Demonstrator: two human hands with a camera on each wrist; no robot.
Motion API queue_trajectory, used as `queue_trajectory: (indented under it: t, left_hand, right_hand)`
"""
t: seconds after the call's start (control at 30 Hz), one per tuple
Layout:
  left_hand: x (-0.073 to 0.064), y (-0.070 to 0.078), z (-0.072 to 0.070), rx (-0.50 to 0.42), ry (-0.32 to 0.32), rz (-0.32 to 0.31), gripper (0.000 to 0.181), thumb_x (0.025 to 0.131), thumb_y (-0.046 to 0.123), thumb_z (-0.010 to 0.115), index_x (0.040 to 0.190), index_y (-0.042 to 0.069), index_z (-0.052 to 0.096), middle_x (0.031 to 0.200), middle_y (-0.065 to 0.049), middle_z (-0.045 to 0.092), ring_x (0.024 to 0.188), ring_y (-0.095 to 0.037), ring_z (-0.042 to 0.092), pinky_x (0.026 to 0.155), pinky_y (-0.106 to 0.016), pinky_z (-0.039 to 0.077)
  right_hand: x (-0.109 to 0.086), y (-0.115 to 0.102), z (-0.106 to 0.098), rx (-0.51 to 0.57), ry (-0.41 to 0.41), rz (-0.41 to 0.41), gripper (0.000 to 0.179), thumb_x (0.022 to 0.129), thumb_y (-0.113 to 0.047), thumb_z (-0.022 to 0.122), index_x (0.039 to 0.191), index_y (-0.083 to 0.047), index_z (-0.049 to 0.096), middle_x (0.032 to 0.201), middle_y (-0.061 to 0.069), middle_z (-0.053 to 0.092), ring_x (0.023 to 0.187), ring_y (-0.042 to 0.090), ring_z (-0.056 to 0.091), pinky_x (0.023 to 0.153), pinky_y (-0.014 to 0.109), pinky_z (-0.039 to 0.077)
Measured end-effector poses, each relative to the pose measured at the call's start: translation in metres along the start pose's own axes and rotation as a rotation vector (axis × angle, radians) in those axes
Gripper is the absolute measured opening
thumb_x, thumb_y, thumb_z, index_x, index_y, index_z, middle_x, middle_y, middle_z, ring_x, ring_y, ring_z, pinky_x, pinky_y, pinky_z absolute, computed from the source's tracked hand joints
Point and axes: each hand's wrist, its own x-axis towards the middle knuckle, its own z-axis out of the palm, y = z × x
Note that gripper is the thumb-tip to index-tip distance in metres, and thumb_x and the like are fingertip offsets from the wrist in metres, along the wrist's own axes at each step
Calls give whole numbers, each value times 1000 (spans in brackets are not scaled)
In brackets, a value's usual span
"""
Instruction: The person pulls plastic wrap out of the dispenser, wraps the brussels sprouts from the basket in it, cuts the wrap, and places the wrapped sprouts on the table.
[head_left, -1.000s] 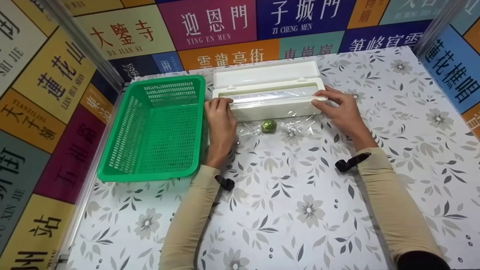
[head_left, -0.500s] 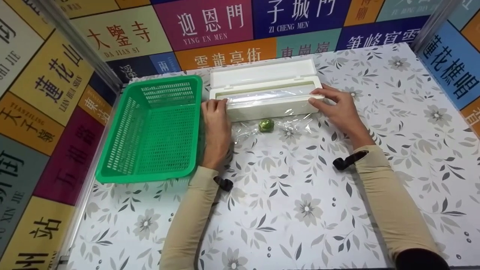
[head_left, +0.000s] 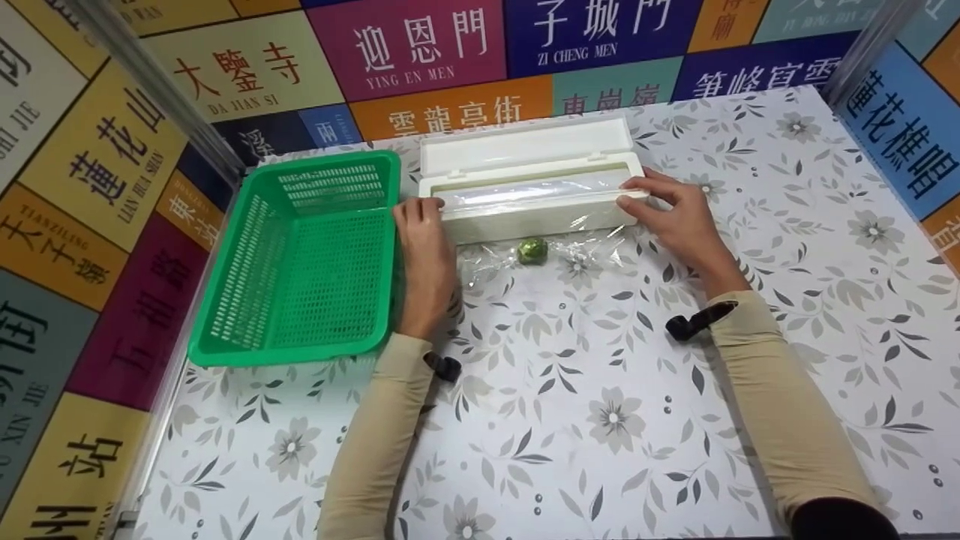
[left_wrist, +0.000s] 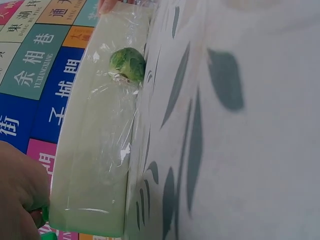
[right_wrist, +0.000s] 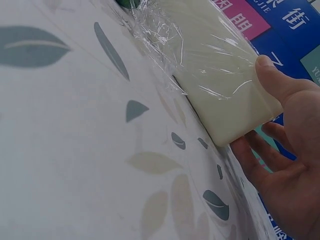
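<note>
A white cling film box (head_left: 540, 214) stands with its lid (head_left: 529, 145) raised and a roll of clear film (head_left: 532, 189) inside. Film hangs down over its front onto the tabletop. Just before the box lies a small round green vegetable, like a Brussels sprout (head_left: 532, 251), by the loose film (left_wrist: 115, 120). My left hand (head_left: 426, 259) holds the box's front left corner with bent fingers; its thumb is hidden. With thumb and fingers on either side, my right hand (head_left: 679, 217) grips the box's right end, as the right wrist view also shows.
Left of my left hand sits a green plastic basket (head_left: 391, 262) with slotted walls and nothing visible in it. A floral cloth (head_left: 600, 450) covers the table. Panels with printed signs (head_left: 427, 45) rise behind the table and at both sides.
My left hand has shifted slightly left along the box's front edge to its corner. My right hand, the box and the green vegetable keep their places; the view itself shifts a little.
</note>
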Motion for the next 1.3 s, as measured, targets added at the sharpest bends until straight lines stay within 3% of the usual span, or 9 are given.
queue_trajectory:
  t: [0.1, 0.33, 0.53, 0.7, 0.87, 1.07, 1.2, 1.3]
  left_hand:
    - [1, -1, 0, 21, -8, -7, 37, 93, -16, 55, 120, 3, 70, 120, -17, 66, 125, -37, 53, 110, -45, 47]
    - [0, -1, -1, 21, -27, -4, 39, 95, -14, 54, 125, 5, 69, 124, -16, 65, 127, -35, 53, 111, -44, 46]
    - [-1, 3, -3, -16, 4, 44, 34, 102, -8, 53, 129, 6, 69, 128, -15, 66, 127, -34, 55, 110, -47, 47]
    - [-1, 11, -4, -86, 26, 118, 23, 108, 4, 56, 125, 7, 71, 126, -13, 68, 124, -33, 58, 105, -48, 50]
    - [-2, 21, -7, -192, 20, 238, 20, 105, 3, 61, 121, 5, 72, 119, -13, 71, 118, -33, 61, 105, -46, 51]
    - [-9, 22, -11, -251, -60, 334, 16, 106, 4, 62, 117, 5, 73, 114, -12, 73, 111, -31, 64, 101, -43, 54]
    - [-17, 16, -15, -256, -137, 360, 13, 106, 8, 64, 114, 7, 74, 111, -9, 74, 109, -28, 66, 98, -42, 55]
    - [-22, 12, -16, -256, -186, 374, 11, 106, 10, 65, 112, 7, 74, 111, -9, 74, 110, -28, 67, 98, -42, 56]
  right_hand:
    - [1, 0, 0, -7, 1, 8, 38, 96, -28, 85, 129, -10, 79, 163, 16, 55, 160, 26, 43, 137, 43, 26]
    - [12, 30, -1, -20, 6, 5, 42, 94, -38, 87, 129, -16, 80, 164, 9, 55, 160, 20, 44, 135, 40, 31]
    - [8, 19, 0, -9, -2, 26, 41, 95, -34, 86, 131, -13, 79, 164, 12, 54, 161, 23, 41, 135, 43, 30]
    - [2, 1, 1, 1, -13, 37, 40, 97, -29, 84, 131, -10, 78, 165, 15, 53, 162, 25, 39, 136, 45, 29]
    - [4, 4, 0, -24, -10, 18, 41, 97, -29, 84, 133, -12, 77, 170, 11, 47, 163, 25, 35, 138, 46, 21]
    - [12, 16, 0, -45, -22, -59, 52, 96, -24, 84, 146, -18, 69, 171, 7, 44, 162, 26, 35, 137, 49, 21]
    - [12, 13, 2, -14, -21, -87, 59, 98, -15, 78, 154, -16, 61, 170, 9, 43, 159, 29, 37, 132, 59, 31]
    - [12, 6, 3, 3, 12, -101, 58, 98, -15, 74, 155, -14, 59, 171, 9, 42, 160, 27, 36, 131, 62, 31]
